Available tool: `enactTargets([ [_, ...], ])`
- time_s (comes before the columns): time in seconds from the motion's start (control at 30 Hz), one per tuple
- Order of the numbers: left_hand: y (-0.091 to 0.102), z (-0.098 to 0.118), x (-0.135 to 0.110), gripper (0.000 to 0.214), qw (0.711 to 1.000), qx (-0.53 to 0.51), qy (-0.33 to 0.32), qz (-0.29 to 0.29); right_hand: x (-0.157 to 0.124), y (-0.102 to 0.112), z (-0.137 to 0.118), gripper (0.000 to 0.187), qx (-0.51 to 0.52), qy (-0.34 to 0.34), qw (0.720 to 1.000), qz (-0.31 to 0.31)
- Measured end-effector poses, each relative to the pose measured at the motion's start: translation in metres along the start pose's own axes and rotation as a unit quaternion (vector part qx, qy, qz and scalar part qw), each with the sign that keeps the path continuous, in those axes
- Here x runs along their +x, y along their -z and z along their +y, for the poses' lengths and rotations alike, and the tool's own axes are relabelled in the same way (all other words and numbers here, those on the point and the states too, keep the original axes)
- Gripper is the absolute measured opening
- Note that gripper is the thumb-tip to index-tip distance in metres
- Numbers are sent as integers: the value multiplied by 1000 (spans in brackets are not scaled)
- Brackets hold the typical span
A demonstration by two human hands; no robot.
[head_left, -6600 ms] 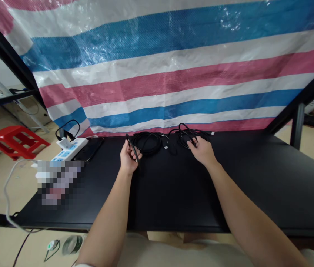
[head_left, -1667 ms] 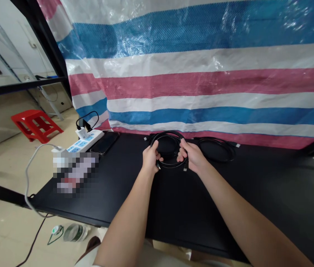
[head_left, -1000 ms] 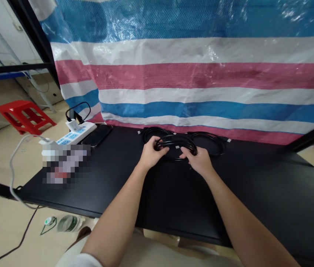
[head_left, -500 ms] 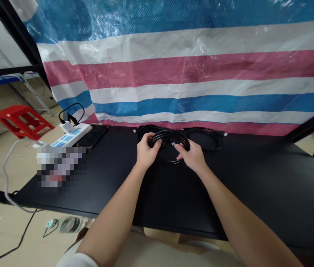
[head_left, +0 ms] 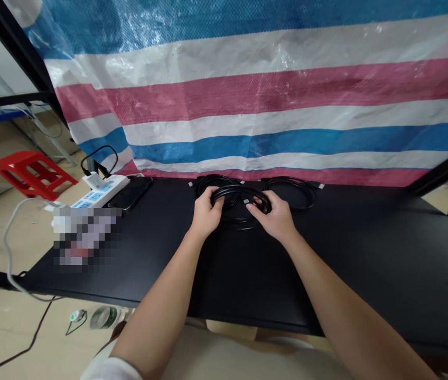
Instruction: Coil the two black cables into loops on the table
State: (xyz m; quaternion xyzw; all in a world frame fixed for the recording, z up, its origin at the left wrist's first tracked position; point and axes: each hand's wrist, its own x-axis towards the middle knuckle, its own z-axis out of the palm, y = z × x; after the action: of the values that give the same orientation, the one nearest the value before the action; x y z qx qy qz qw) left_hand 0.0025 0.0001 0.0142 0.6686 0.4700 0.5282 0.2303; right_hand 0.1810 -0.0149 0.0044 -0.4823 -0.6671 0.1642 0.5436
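Observation:
Between my hands a coiled black cable (head_left: 236,192) is held just above the table. My left hand (head_left: 206,212) is closed round the coil's left side, thumb on the near face. On the right side my right hand (head_left: 274,214) grips the same coil, its thumb close to a pale metal plug (head_left: 246,201). Behind the held coil lies a second coiled black cable (head_left: 204,182), partly hidden by it. A third coil (head_left: 301,191) rests on the table past my right hand, its plug pointing right.
On the black table (head_left: 366,253), a white power strip (head_left: 97,195) with plugged-in chargers and a dark phone (head_left: 131,193) stand at left, beside a blurred-out item. A striped tarp (head_left: 248,95) hangs behind. A red stool (head_left: 34,177) is on the floor at left.
The right thumb has shifted onto the coil near the plug, and the coil's lower loops sit slightly higher in view. Both hands keep hold of it. The camera view has tilted slightly.

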Motion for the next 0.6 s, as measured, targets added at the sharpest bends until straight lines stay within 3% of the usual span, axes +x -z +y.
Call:
enactTargets([
  [0.27,1,-4,-2,31,993,57,-93,-49,1,3,0,25,-80,38,994,58],
  [0.47,2,1,-3,19,989,85,-115,-42,-2,-1,-1,24,-137,101,975,143],
  [0.6,2,6,-5,10,988,91,-119,-38,-4,-4,2,20,-158,143,963,164],
])
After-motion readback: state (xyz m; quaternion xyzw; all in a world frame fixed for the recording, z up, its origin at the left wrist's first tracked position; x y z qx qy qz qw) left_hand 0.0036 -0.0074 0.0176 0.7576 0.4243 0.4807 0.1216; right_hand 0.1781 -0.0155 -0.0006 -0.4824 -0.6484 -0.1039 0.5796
